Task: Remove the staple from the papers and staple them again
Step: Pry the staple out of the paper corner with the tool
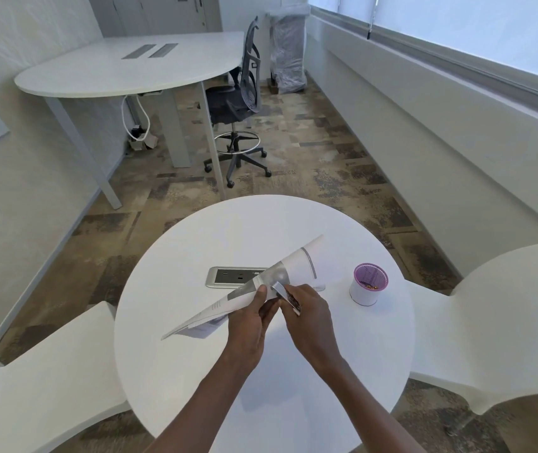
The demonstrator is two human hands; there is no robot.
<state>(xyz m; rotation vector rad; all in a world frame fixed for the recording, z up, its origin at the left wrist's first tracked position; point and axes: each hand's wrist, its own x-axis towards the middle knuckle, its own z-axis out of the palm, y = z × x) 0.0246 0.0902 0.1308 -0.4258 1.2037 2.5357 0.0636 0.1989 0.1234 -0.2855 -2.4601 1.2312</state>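
Note:
A bent stack of white and grey printed papers [297,269] is lifted above the round white table [195,371]. My left hand [250,325] grips the papers near their middle edge, thumb on top. My right hand [308,317] holds a small silver and dark tool [288,295], either a stapler or a staple remover, with its metal tip against the papers just beside my left thumb. The staple itself is too small to see.
A small white cup with a purple rim [368,288] stands on the table to the right of my hands. A power outlet panel [228,276] is set into the tabletop behind the papers. White chairs flank the table at left [48,380] and right [490,322].

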